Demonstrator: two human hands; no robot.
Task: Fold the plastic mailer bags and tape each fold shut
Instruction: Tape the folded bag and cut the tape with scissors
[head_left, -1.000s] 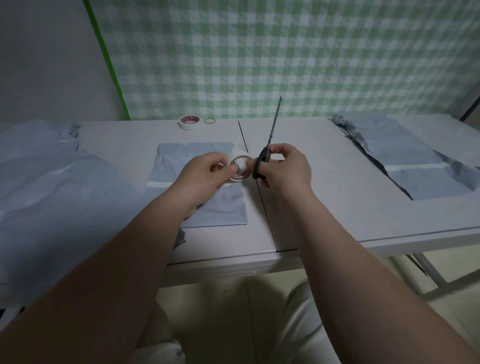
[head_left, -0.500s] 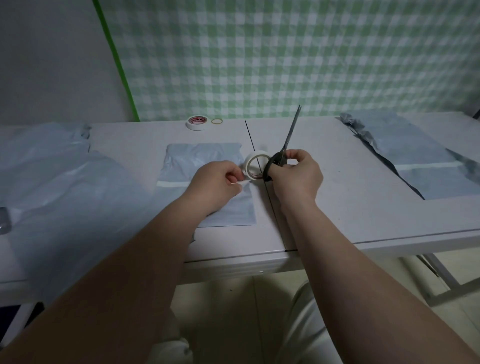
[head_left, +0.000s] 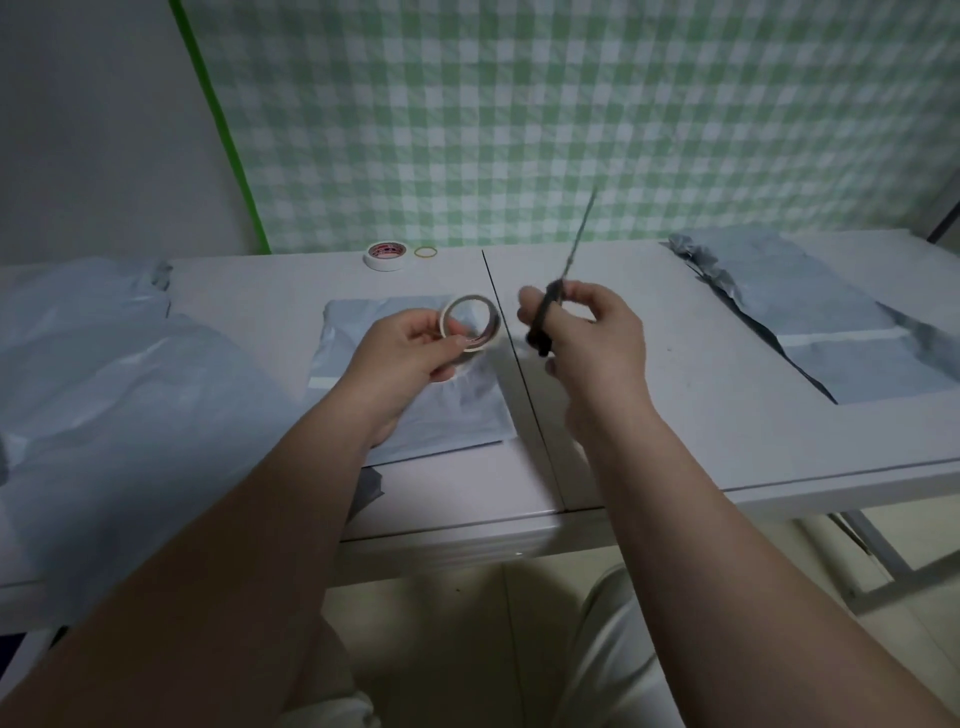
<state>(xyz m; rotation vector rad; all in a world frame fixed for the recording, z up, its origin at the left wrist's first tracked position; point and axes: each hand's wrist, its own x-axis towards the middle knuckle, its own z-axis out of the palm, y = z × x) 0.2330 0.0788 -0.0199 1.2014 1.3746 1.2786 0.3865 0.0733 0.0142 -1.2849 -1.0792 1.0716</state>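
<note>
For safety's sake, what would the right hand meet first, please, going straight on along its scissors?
Likely nothing near: the scissors in the right hand point up and away, toward the checked cloth; depth is unclear.

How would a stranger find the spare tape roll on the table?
Follow the white table to its far edge, under the green-checked cloth. The white tape roll with red print lies flat there, beside a yellow rubber band; nobody holds it.

White table (head_left: 727, 415): left mailer pile (head_left: 104, 389), centre mailer (head_left: 457, 415), right mailers (head_left: 805, 312); back: tape roll (head_left: 384, 263), likely rubber band (head_left: 415, 252).
</note>
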